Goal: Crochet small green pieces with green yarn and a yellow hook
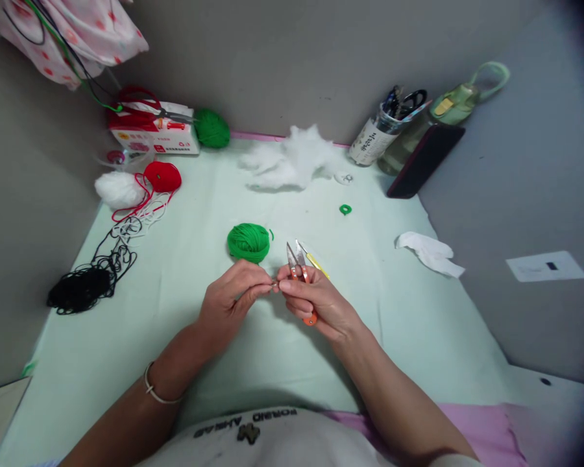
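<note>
My right hand [316,298] is closed around a pair of orange-handled thread snips [299,259], blades pointing away from me and parted. Its thumb and forefinger meet the fingertips of my left hand [238,295], which is closed in a pinch. Something tiny sits between the two hands, too small to make out. Just beyond my left hand lies a ball of green yarn [248,242] with a short loose end. A yellow-handled crochet hook [316,264] rests on the table behind the snips. Farther off is a small green yarn ring [345,209].
White stuffing [296,159] lies at the back. On the left are black yarn [82,288], red yarn [163,176], white yarn [119,189] and a box [156,137] with red scissors on it. Right are a pen holder [372,139], a bottle [455,104], a phone [425,162] and a crumpled tissue [431,253].
</note>
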The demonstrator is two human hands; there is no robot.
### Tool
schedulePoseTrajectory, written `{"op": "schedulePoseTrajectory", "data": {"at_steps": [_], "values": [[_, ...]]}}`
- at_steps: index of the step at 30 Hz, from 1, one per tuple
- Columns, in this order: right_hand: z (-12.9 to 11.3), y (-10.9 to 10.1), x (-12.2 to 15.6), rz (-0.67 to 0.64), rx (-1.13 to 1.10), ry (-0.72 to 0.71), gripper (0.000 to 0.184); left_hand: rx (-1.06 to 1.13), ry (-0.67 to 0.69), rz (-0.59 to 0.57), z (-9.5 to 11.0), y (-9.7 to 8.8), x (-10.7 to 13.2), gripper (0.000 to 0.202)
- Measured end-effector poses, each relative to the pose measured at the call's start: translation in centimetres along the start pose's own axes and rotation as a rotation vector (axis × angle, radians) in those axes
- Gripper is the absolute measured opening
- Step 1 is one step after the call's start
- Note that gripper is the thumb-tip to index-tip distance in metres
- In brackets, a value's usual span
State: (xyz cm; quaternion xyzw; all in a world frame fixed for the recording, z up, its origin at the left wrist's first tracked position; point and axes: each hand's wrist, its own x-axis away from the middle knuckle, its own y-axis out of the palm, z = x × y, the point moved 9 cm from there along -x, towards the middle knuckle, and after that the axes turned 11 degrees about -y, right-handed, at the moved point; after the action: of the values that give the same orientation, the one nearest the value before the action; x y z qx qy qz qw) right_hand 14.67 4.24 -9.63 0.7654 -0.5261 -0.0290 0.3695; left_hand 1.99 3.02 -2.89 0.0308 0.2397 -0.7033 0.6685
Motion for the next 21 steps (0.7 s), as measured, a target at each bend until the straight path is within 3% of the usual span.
{"op": "schedulePoseTrajectory", "data": {"at_steps": [9, 21], "values": [[0.0, 0.3, 0.0, 0.031, 0.041, 0.014, 0.027, -0.034, -0.045, -0.002, -0.2, 0.4, 0.1, 0.011], [-0.6, 0.3, 0.0, 0.043, 0.212, -0.088, 0.027, 0.095, -0.250, -0.003, -1.6, 0.7, 0.4, 0.014]]}}
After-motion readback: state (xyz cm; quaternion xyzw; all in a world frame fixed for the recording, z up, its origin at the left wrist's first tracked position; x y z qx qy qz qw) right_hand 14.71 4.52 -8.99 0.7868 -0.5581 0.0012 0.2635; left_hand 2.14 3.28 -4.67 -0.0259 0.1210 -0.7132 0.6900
